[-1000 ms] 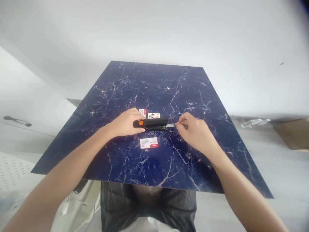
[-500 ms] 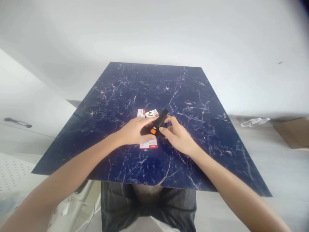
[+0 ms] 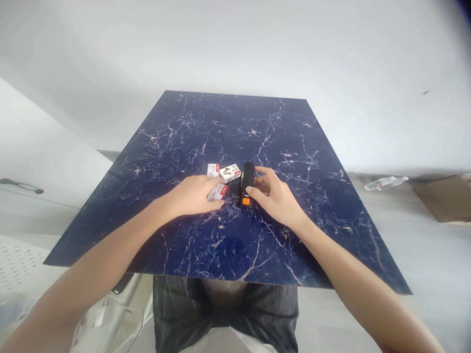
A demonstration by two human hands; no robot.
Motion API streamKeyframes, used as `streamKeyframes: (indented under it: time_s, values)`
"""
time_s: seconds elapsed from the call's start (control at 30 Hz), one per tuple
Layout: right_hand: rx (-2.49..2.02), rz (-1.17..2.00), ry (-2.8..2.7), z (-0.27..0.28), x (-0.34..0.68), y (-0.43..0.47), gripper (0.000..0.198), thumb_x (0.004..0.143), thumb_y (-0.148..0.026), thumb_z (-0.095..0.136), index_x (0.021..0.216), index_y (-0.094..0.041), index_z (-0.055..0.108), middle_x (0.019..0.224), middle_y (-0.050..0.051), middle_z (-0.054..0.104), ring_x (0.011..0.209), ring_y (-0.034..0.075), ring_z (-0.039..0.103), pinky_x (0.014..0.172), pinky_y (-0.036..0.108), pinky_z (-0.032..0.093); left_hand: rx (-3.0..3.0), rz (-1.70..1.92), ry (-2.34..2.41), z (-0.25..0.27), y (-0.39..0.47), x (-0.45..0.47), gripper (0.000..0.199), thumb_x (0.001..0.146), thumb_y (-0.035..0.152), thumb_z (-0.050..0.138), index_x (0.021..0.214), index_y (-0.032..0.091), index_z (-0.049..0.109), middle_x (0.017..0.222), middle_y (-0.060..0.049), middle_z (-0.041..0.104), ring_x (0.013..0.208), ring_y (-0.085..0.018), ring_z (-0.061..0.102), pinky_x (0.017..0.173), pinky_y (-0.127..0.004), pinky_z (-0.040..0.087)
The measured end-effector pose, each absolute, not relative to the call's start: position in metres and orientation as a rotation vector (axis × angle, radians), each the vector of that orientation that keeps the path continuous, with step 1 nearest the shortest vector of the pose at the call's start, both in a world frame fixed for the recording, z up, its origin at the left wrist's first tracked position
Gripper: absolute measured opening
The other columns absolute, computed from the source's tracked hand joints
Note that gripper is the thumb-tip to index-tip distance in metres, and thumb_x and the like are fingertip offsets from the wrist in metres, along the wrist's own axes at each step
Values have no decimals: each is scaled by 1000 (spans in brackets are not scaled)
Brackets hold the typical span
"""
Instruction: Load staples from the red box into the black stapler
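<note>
On the blue table lies a long black stapler [image 3: 248,184] with an orange patch at its near end. My right hand [image 3: 274,193] is at its right side, thumb on top and fingers curled by the far part. To the left, my left hand [image 3: 200,195] is closed round a small white and red box [image 3: 218,192], partly covered by the fingers. Just beyond that hand sit two more small boxes: a white one with a dark picture [image 3: 230,172], close to the stapler, and a white and red one [image 3: 213,169] beside it.
The blue marble-patterned table [image 3: 235,127] reaches to a pale wall. My legs [image 3: 226,309] are under its near edge. On the floor to the right are a clear plastic bottle [image 3: 385,183] and a cardboard box [image 3: 445,198]. A white cabinet with a dark handle [image 3: 22,186] stands left.
The stapler has gone from slanted between both hands to lying nearly straight at my right hand. My left hand has let go of it, moved left and taken hold of the near white and red box.
</note>
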State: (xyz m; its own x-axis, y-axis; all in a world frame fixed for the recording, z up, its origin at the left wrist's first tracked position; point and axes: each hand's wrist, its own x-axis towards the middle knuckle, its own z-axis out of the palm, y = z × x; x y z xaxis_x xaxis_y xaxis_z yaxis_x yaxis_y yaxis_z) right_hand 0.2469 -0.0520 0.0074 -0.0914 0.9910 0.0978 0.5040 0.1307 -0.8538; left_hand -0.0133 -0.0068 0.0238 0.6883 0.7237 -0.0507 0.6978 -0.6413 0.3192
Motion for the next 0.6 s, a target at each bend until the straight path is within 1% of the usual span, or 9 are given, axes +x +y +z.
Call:
streamKeyframes:
  time_s: [0.07,0.1,0.17,0.23,0.33,0.37,0.5,0.57,0.6]
  values:
    - [-1455,881,-1697,8,247,-52,53,91,-38,69,139,-25,52,107,6,76,91,26,76,87,46,62,2607,181,1135,18,-9,-10,61,92,52,68,142,17,61,114,-15,74,96,-32,72,80,-41,55]
    - [-1453,891,-1694,8,247,-52,52,91,-38,68,139,-25,52,108,6,75,91,26,76,87,46,61,2597,200,1072,15,-11,-8,67,92,54,69,148,17,57,116,-15,74,99,-32,72,82,-41,55]
    - [-1448,906,-1685,7,247,-51,52,92,-38,67,139,-24,52,110,7,75,93,26,75,87,45,61,2560,240,946,11,-15,-5,76,89,51,75,154,21,50,115,-12,74,99,-30,72,84,-40,56]
    - [-1451,911,-1685,6,248,-50,51,92,-38,67,138,-24,52,111,7,75,94,26,75,88,45,60,2545,291,895,6,-17,-4,71,88,44,78,152,25,53,110,-9,74,96,-28,71,83,-39,56]
    - [-1466,931,-1687,5,250,-49,49,92,-38,67,136,-23,53,109,6,75,94,25,75,90,45,59,2581,367,906,-1,-15,-4,49,92,36,74,139,24,64,104,-8,73,92,-26,70,82,-39,55]
    - [-1473,940,-1686,5,251,-49,49,92,-38,68,136,-23,54,109,6,75,94,25,74,90,45,59,2599,381,903,-3,-14,-4,45,93,35,74,136,23,66,103,-9,73,92,-26,70,82,-39,55]
    - [-1494,968,-1679,5,251,-50,48,91,-39,69,134,-23,54,108,6,75,93,25,74,89,44,59,2635,382,865,-5,-13,-4,41,93,36,74,131,22,68,106,-9,74,96,-27,70,83,-38,55]
    - [-1491,985,-1678,5,252,-50,48,91,-40,69,133,-24,54,108,5,75,92,25,74,88,44,59,2647,366,845,-1,-13,-5,43,94,38,74,134,23,68,106,-9,74,97,-26,71,83,-37,55]
    - [-1486,996,-1677,5,252,-50,47,91,-40,70,133,-24,54,107,5,75,92,25,74,87,44,59,2658,358,833,2,-13,-7,45,93,41,74,135,23,67,102,-8,75,94,-26,71,82,-37,55]
